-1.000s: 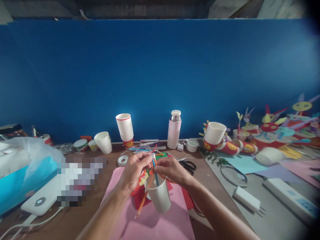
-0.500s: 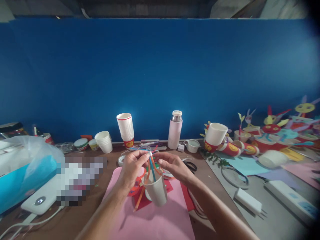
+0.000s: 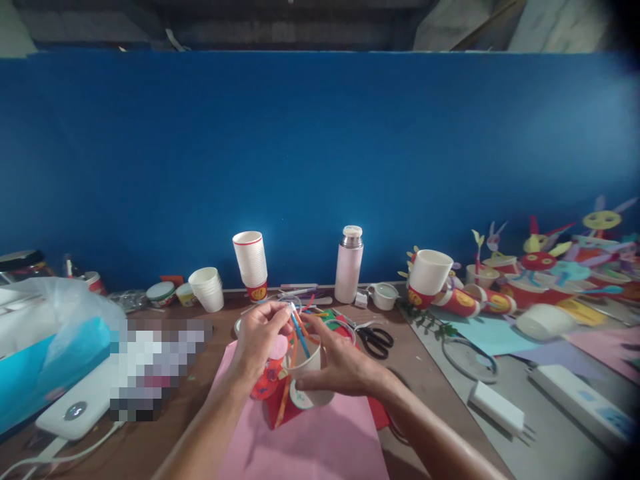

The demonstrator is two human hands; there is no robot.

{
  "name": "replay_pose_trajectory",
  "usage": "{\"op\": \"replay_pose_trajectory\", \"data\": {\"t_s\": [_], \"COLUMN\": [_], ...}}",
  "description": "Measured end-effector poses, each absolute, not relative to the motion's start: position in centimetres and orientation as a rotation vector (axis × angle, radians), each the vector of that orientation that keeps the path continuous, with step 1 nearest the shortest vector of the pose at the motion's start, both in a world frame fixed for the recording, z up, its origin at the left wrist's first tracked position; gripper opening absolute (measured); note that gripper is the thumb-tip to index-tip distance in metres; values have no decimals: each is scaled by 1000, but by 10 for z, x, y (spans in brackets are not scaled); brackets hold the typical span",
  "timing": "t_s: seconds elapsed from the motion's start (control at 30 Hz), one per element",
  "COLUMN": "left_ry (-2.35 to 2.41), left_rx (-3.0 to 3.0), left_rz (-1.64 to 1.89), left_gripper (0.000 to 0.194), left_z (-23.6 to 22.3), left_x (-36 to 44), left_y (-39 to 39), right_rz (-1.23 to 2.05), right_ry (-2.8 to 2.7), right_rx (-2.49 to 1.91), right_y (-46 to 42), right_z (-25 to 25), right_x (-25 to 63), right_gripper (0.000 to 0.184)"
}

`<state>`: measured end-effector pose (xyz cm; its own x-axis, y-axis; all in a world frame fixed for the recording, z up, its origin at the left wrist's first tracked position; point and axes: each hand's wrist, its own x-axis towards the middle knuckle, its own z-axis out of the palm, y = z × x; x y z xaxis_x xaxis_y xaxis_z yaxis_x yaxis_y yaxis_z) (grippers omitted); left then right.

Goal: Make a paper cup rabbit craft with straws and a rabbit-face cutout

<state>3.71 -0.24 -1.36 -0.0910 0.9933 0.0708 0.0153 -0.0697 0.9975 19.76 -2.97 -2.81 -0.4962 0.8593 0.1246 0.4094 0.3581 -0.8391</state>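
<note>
My left hand [image 3: 263, 335] is closed, with thumb and fingertips pinching the upper ends of blue and orange strips [image 3: 300, 337]. The strips run down into a white paper cup [image 3: 307, 365] over the pink sheet [image 3: 305, 447]. My right hand [image 3: 345, 360] is wrapped round the right side of this cup, thumb across its front and fingers by the rim. Just left of the cup is a red paper-cup figure [image 3: 265, 385] with a pink round top. A round white piece with a green edge [image 3: 301, 395] shows below my right thumb.
Black-handled scissors [image 3: 376, 341] lie to the right of my hands. Behind stand a stack of white cups [image 3: 250, 257] and a pink thermos [image 3: 349, 267]. Decorated cups [image 3: 530, 287], a charger [image 3: 497, 408] and a power strip [image 3: 583, 403] are at right; a power bank [image 3: 75, 407] is at left.
My right hand has come down from beside the strips' tops to the cup and closed round its side. My left hand still pinches the strips. The scissors show more fully.
</note>
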Motion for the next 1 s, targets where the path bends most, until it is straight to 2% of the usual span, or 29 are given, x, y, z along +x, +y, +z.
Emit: {"op": "replay_pose_trajectory", "data": {"t_s": [0.13, 0.3, 0.53, 0.83, 1.0], "left_ry": [1249, 1232, 1305, 1243, 1112], "left_rx": [1195, 1206, 1270, 1200, 1294], "left_rz": [1335, 1338, 1358, 1321, 1254], "left_gripper": [24, 21, 21, 25, 17], "left_z": [-12, -13, -8, -11, -19], "left_x": [38, 37, 36, 33, 41], "left_y": [-3, -2, -5, -2, -3], "right_rz": [1008, 973, 886, 917, 893], "right_ry": [-1987, -1946, -2017, -1690, -1644], "right_rx": [-1105, -1187, -1063, -1052, -1124], "right_y": [-30, -28, -26, -2, -2], "right_z": [-27, -33, -32, -39, -41], "right_x": [194, 193, 202, 216, 210], "right_gripper": [80, 82, 82, 31, 22]}}
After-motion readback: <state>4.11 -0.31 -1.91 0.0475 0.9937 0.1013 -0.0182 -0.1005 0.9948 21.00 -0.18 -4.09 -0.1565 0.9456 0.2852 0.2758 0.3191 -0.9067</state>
